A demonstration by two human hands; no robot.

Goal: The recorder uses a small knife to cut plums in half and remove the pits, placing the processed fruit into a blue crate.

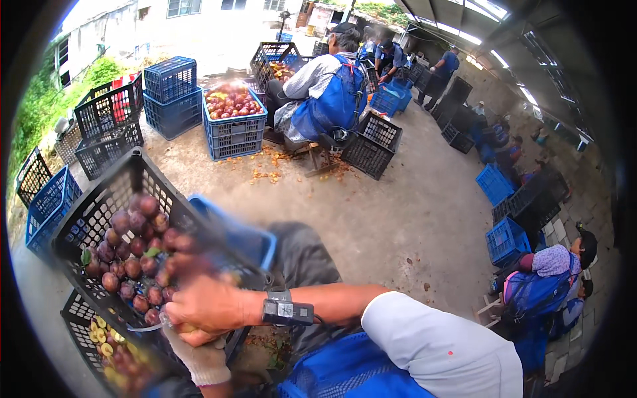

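Plums (129,255), dark red-purple, heaped in tilted black crate (109,192) at lower left, lying up and to the left of both hands. Right hand (209,306), bare, w/ wrist device (286,310), nearest the heap; grip curled, contents blurred, cannot tell. Left hand (199,361), gloved, just below it, cupped around cut yellow fruit piece (184,328). Second black crate (86,331) w/ halved fruit beneath.

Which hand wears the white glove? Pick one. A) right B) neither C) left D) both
C: the left hand, low under the black crate, wears a white glove, while the right hand reaching across to the fruit is bare with a wrist device.
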